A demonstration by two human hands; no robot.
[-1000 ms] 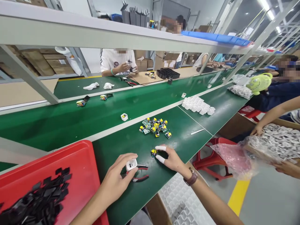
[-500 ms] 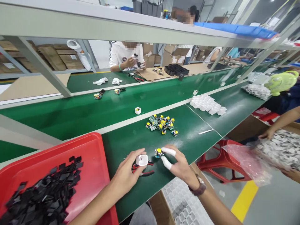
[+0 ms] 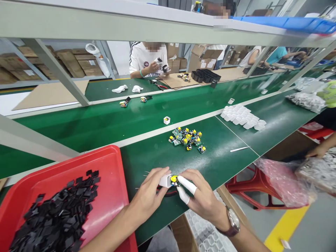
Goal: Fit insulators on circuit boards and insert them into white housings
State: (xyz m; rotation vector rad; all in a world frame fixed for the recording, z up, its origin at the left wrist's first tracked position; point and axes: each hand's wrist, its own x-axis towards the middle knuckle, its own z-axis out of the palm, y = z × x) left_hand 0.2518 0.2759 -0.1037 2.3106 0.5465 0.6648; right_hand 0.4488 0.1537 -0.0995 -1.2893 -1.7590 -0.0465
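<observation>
- The left hand (image 3: 151, 190) is closed around a small, white, box-shaped plastic housing (image 3: 164, 181), its open end facing the right hand (image 3: 202, 196); both are to the right of the red plastic tray (image 3: 110, 196).
- The right hand, with white covers (image 3: 188, 185) on thumb and forefinger, pinches a small circuit board with a yellow top component (image 3: 174, 180).
- The board is at the housing's open mouth, right of the tray; whether any of it is inside, I cannot tell.
- Pliers with red-and-black handles (image 3: 171, 193) lie to the right of the tray on the green worktop (image 3: 149, 157), mostly hidden behind the hands.
- A loose heap of green circuit boards with yellow components (image 3: 185, 137) sits to the right of the tray and farther back.
- A cluster of white plastic housings (image 3: 243, 117) is well to the tray's right; a thin white strip (image 3: 240, 149) also lies on that side.
- Many flat black plastic pieces (image 3: 60, 213) are piled inside the tray.
- Beyond the tray, across the green belt (image 3: 105, 122), a co-worker in a white shirt (image 3: 148, 59) holds small parts.
</observation>
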